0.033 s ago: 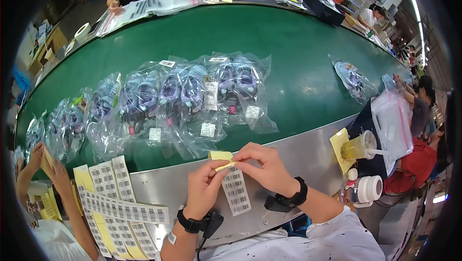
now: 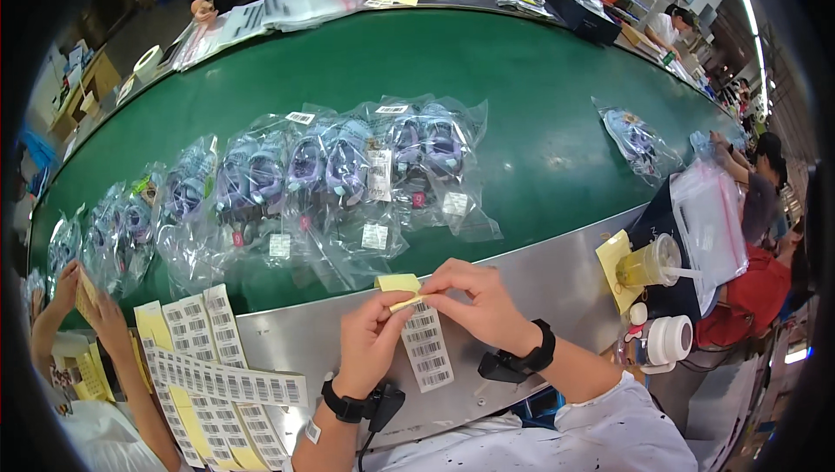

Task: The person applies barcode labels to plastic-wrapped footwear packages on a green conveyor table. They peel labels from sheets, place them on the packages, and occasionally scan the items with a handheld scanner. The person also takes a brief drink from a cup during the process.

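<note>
A strip of white barcode stickers (image 2: 427, 352) on yellow backing paper hangs over the metal edge of the table. Its top end is folded back, so the yellow side shows. My left hand (image 2: 370, 333) pinches the fold from one side, thumb against fingers. From the other side my right hand (image 2: 470, 296) grips the same fold, fingertips close to the left ones. Just beyond my hands, pairs of blue and purple shoes in clear plastic bags (image 2: 326, 163) lie in a row on the green belt (image 2: 539, 98). Some bags carry white stickers.
More barcode sticker sheets (image 2: 222, 376) are spread at my left, beside a co-worker's hands (image 2: 109, 324) holding yellow paper. At right stand a drink cup with a straw (image 2: 648, 263), a white bottle (image 2: 668, 341) and clear plastic bags (image 2: 709, 220). One bagged shoe pair (image 2: 637, 143) lies apart.
</note>
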Tool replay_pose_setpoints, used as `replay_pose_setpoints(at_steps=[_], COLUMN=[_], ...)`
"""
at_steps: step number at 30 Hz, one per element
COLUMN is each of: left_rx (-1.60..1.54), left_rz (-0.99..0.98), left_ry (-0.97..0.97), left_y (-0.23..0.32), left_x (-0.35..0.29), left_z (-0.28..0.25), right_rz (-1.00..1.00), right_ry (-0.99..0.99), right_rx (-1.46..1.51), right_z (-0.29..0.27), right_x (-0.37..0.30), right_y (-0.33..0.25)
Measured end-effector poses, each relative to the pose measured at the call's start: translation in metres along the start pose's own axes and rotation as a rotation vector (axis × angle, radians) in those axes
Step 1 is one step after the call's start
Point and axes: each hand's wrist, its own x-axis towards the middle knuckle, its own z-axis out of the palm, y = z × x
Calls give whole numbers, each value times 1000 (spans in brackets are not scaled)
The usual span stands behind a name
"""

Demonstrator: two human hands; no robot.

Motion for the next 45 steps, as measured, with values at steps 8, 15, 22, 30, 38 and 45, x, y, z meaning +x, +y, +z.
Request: replay_pose_setpoints(at_steps=[8, 15, 22, 30, 38, 45], left_rx=[51, -164, -114, -99, -97, -141], left_rz=[-57, -249, -209, -147, -217, -205], left_ry=[40, -179, -41, -38, -28, -36], left_y=[17, 12, 1, 12, 5, -2], left_x=[-7, -8, 11, 22, 31, 38], left_z=[15, 26, 36, 68, 64, 50], right_rz=[-271, -376, -384, 293, 444, 414], right_ry=[107, 173, 324, 684, 574, 559], right_rx=[-330, -498, -362, -13, 26, 390], right_z=[-6, -10, -58, -153, -176, -216], right_x=[-7, -18, 10, 156, 204, 188], right_y=[-7, -13, -16, 97, 116, 149])
